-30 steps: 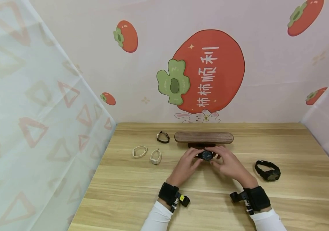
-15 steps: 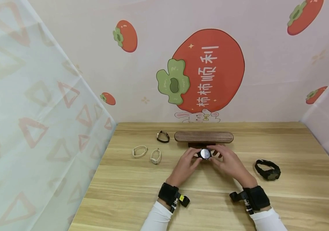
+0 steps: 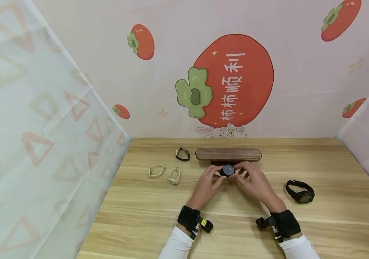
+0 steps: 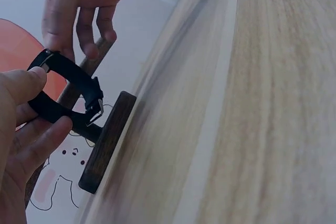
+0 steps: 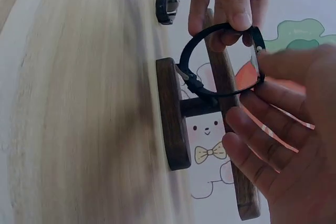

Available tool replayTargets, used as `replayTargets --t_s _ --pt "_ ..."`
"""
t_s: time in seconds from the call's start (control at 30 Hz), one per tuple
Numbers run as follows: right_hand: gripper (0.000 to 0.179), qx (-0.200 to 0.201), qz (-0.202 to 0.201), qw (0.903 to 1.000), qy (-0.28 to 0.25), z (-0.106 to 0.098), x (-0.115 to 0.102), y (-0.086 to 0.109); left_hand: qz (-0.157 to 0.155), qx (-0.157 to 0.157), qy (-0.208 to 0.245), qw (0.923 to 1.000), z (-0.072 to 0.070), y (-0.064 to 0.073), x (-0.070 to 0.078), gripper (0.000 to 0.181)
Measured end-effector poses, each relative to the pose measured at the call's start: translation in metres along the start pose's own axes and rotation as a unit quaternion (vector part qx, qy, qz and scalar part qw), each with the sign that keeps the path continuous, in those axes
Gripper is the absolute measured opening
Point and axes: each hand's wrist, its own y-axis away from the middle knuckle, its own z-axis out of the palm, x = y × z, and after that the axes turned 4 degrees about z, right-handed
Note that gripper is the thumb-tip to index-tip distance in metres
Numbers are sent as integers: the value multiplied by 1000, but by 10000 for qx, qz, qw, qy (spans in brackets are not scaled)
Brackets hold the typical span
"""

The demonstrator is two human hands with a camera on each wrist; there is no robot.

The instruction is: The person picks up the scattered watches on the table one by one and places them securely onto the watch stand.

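A black wristwatch (image 3: 228,170), its strap buckled into a loop, is held between both hands just in front of the dark wooden T-bar watch stand (image 3: 228,154). The left hand (image 3: 205,185) pinches its left side with thumb and fingers. On the right side, the right hand (image 3: 255,183) pinches the case edge, its other fingers spread loosely. In the left wrist view the strap loop (image 4: 73,80) hangs above the table beside the stand's base (image 4: 108,142). From the right wrist, the loop (image 5: 197,43) appears near the stand's bar (image 5: 242,187), apparently not around it.
Left of the stand lie a small dark watch (image 3: 182,154) and two pale watches, one farther left (image 3: 156,170) and one nearer (image 3: 174,176). A chunky black watch (image 3: 301,191) lies to the right. A printed cloth wall (image 3: 158,82) rises behind the table.
Both hands have shifted the black wristwatch slightly left and toward the stand. Its face has tilted, passing through a bright glare half a second ago. The other watches have stayed put.
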Motion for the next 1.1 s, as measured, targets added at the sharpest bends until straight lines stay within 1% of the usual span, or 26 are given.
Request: replayTargets --t_s 0.1,0.17,0.33,0.57,0.7,0.8,0.9,1.0,1.1 --pt "32 55 -1 10000 -62 1 -2 0 -41 76 0 10000 0 0 2 42" --pt "36 71 31 10000 -46 1 -4 0 -13 134 11 9999 0 0 3 42" --pt "37 152 77 9999 -29 2 -6 -1 44 228 27 9997 -1 -1 4 40" --pt "38 167 -107 9996 -188 2 -4 -1 99 247 506 9984 -2 -1 3 29" --pt "42 68 -251 9993 -280 0 -2 -1 190 319 511 9980 -3 -2 1 26" --pt "45 -41 -388 9983 -429 -1 -1 0 316 385 412 9979 -3 -2 0 32" --pt "47 -146 -533 9966 -618 -2 0 0 453 381 338 9977 -3 -2 -1 43" --pt "51 -264 -620 9949 -747 -2 0 0 494 284 345 9978 -3 -1 -2 55" --pt "53 -388 -636 9937 -838 -3 0 1 456 124 359 9982 -3 -1 -4 61"
